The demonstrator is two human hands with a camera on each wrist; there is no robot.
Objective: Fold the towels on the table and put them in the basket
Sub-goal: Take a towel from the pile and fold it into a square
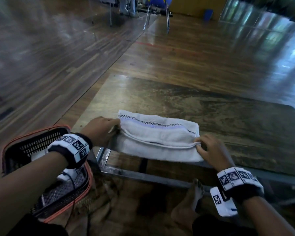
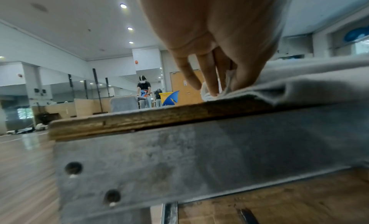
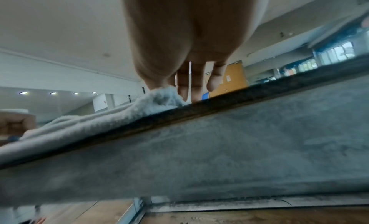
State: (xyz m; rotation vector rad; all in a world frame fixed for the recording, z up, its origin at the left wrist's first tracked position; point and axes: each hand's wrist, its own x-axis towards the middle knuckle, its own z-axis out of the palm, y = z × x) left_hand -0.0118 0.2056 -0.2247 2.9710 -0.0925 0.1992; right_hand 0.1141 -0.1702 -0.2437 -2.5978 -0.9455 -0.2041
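Large indoor hall, glossy wood plank floor (image 1: 186, 53), white ceiling with recessed spotlights (image 2: 123, 6), mirrored wall (image 2: 60, 88), wooden doors (image 2: 185, 85), blue chair (image 1: 157, 4) on metal legs, another person (image 2: 144, 91) standing at a distant table.

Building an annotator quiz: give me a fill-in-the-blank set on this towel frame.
1. The towel lies on the ____.
2. The left hand pinches the towel's ____ end.
3. The right hand pinches the towel's ____ end.
4. The basket stands on the ____, to the person's left.

Missing words: table; left; right; floor
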